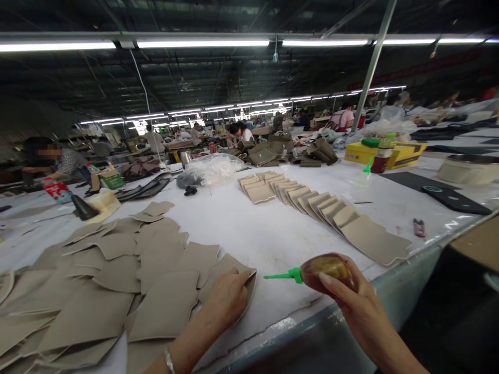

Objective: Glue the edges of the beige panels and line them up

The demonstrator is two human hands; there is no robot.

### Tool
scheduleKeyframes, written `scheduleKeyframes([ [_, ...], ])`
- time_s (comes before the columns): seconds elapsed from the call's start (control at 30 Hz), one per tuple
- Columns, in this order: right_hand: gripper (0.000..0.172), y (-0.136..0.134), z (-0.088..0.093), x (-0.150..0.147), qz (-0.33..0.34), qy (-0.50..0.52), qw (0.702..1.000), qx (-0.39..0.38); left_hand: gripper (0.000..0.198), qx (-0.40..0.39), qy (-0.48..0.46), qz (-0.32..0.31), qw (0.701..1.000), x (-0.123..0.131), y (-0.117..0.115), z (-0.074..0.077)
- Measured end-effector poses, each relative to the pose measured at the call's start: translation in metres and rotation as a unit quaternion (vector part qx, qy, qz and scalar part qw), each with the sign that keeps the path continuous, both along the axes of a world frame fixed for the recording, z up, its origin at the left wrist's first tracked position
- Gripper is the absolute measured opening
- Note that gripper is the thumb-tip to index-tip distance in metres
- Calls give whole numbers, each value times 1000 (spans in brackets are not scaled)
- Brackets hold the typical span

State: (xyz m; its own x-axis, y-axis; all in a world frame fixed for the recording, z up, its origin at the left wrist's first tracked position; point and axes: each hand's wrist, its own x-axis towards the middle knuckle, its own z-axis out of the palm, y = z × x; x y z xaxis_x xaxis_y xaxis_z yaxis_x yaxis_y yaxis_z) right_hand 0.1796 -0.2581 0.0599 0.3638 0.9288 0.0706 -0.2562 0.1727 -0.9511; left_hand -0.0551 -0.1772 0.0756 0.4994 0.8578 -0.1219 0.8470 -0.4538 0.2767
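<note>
My right hand (351, 298) is closed around a small amber glue bottle (325, 267) with a green nozzle that points left, held above the table's front edge. My left hand (230, 297) lies fingers down on a taupe cut leather piece (226, 270), pressing it to the white table (253, 228). That piece is the rightmost of several overlapping taupe pieces (117, 280) spread over the near left of the table. The nozzle tip ends just right of the pressed piece and does not touch it.
A fanned row of taupe pieces (323, 208) runs across the middle right. Behind it stand another glue bottle (384, 153), a yellow box (390, 153), plastic bags (212, 169) and black sheets (454, 197). Small red snips (419, 227) lie near the right edge. Other workers sit at far tables.
</note>
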Motion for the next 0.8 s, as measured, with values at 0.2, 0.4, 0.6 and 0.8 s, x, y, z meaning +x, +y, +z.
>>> scheduleKeyframes([
  [0.2,44,15,11,-10,-23,-119,993,-4,37,-7,-33,-5,999,4,6,1],
  [0.4,52,23,21,-20,-32,-201,979,-18,36,-6,-69,-12,998,0,7,-3],
  [0.6,57,31,14,-25,-46,-284,957,-14,37,-4,-68,-24,997,-2,9,-8],
  [0.8,56,36,9,-28,-71,-353,933,3,34,9,-57,-24,998,-1,10,-9],
])
